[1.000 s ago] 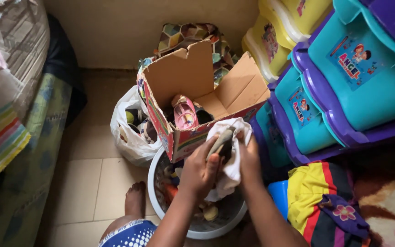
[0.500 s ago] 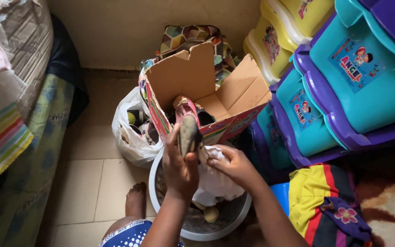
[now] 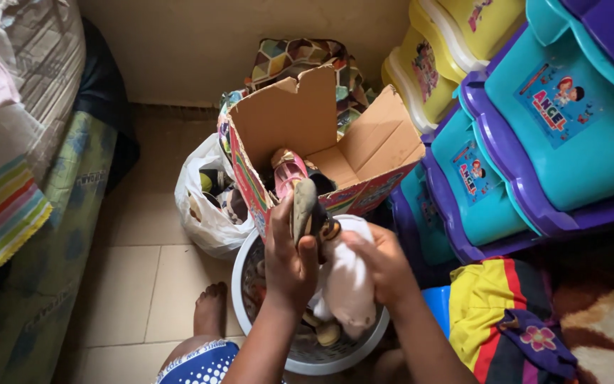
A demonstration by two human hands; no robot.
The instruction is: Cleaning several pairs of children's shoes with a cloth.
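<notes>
- Soft white cloth (image 3: pixel 347 281), matt, bunched against a dull, worn shoe (image 3: pixel 303 208).
- Raw brown cardboard box (image 3: pixel 300 121), matt inside, printed glossy outside.
- Thin crinkled plastic bag (image 3: pixel 204 220), slight sheen.
- Teal and purple bins (image 3: pixel 570 135), smooth shiny plastic.
- Pale floor tiles (image 3: pixel 136 277), smooth.

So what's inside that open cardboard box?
In the cardboard box, a pink shoe shows, with something dark beside it. The left hand and its shoe hide the near corner.
</notes>
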